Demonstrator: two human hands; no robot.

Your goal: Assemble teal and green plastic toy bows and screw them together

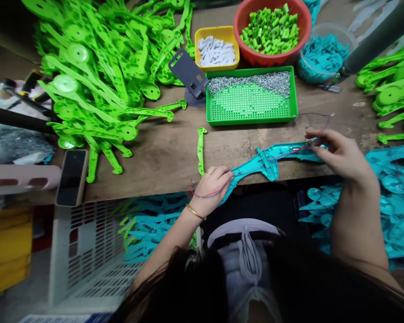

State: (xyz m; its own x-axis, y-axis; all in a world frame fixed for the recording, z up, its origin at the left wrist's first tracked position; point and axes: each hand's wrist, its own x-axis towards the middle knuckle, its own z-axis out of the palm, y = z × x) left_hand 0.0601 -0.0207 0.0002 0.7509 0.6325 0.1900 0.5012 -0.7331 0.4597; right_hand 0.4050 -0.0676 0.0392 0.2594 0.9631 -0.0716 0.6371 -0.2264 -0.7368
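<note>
At the near edge of the wooden bench (161, 150), a long teal plastic part (251, 167) lies between the person's two hands, its ribbed, hollow side facing up. It slants from the near left to the far right, and its left end reaches past the bench edge over the lap.

The left hand (215, 186) is closed over that left end, fingers on top; the thumb's hold is hidden. Thin red and blue wires (287, 154) run along the part's right half, and a loose loop of wire also lies across the back of the left hand. The right hand (340, 150) is at the right end, thumb and fingers bent towards each other over the wires. Whether these fingertips grip wire, part or both cannot be told.

The step in hand is judged to be arranging the wires within the part. In the inspector's judgement, the next move calls for a steady left grip and fine fingertip work on the right, with care not to snag the loose loop.

Just beyond the left hand stands a lime-green strip (200, 150); farther off, past the part, is a green tray (252, 121) holding small metal pieces (249, 81).
</note>
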